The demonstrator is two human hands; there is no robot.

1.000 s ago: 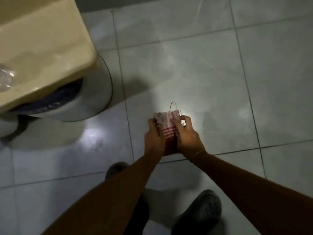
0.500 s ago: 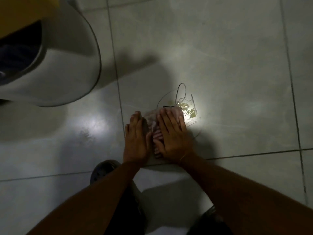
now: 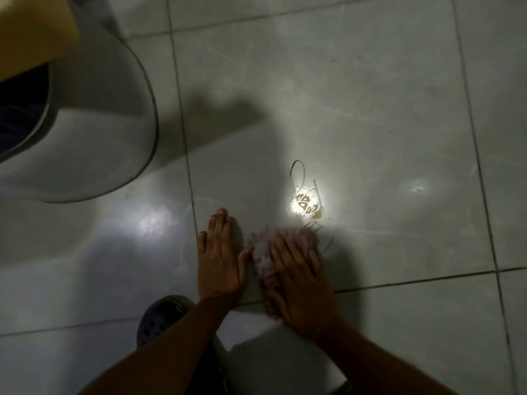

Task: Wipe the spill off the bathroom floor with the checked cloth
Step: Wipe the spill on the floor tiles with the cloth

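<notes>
The checked cloth (image 3: 266,252), pale with red lines and blurred, lies crumpled on the grey tiled floor (image 3: 370,109). My right hand (image 3: 299,275) presses flat on top of it, fingers spread and pointing away from me. My left hand (image 3: 219,255) rests flat on the bare tile just left of the cloth, its thumb touching the cloth's edge. The spill (image 3: 306,205) glints yellowish in a bright light spot just beyond the cloth, with thin wet streaks curving around it.
A white toilet base (image 3: 108,124) with a beige lid (image 3: 34,32) fills the upper left. My dark perforated shoe (image 3: 159,317) sits below my left wrist. Dark grout lines cross the tiles. Another light reflection (image 3: 148,226) shines at left.
The cloth went from being held up in both hands to lying on the floor. Since half a second ago my right hand has drawn it back toward me, uncovering the spill.
</notes>
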